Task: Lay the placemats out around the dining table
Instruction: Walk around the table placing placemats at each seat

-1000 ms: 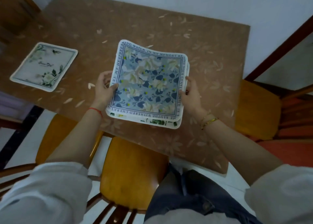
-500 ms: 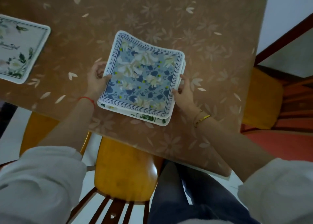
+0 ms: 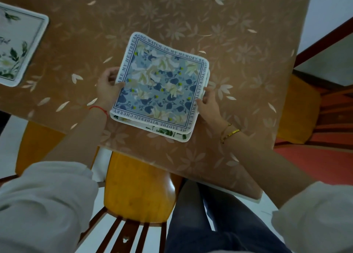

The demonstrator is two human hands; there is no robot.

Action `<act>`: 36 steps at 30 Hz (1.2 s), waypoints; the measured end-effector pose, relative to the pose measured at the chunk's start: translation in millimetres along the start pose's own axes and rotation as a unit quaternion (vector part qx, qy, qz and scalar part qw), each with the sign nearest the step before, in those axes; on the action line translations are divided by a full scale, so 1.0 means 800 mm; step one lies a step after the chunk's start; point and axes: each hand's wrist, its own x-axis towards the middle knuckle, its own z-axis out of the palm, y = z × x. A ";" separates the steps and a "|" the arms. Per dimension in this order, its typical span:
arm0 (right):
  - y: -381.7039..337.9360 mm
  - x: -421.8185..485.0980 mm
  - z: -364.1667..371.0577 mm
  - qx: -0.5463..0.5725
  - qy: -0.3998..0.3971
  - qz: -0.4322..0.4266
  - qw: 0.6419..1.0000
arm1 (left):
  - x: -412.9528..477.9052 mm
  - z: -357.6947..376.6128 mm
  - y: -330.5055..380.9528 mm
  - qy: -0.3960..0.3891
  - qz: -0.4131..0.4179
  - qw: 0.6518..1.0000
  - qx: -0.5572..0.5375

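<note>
Placemats over the table

A stack (image 3: 162, 92) with a blue floral mat on top (lettered border) sat slightly fanned near the table's (image 3: 238, 42) front edge; a white leafy mat (image 3: 17, 48) lay flat, far left.

White sleeves (image 3: 47, 195), dark trousers (image 3: 219, 224), red wrist thread (image 3: 98, 109), gold bracelets (image 3: 230, 132).

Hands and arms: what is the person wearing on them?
Both arms have loose, pale grey-white sleeves pushed up past the elbows. The left hand has a thin red string around its wrist. The right hand has gold bracelets on its wrist, one a flat band and one a thin chain. No rings show.
</note>
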 end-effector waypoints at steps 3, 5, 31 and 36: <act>-0.001 0.001 0.005 0.005 0.009 0.011 1.000 | 0.000 0.002 -0.003 0.003 -0.003 1.000 0.002; -0.004 0.002 0.009 0.015 0.015 0.025 0.999 | -0.001 0.003 -0.002 0.002 -0.006 1.000 -0.008; -0.037 -0.042 -0.059 0.101 0.058 0.012 0.993 | -0.081 -0.027 0.070 -0.028 -0.071 0.991 -0.113; -0.042 -0.073 -0.111 0.128 0.061 -0.028 0.989 | -0.138 -0.014 0.112 -0.019 -0.030 0.992 -0.123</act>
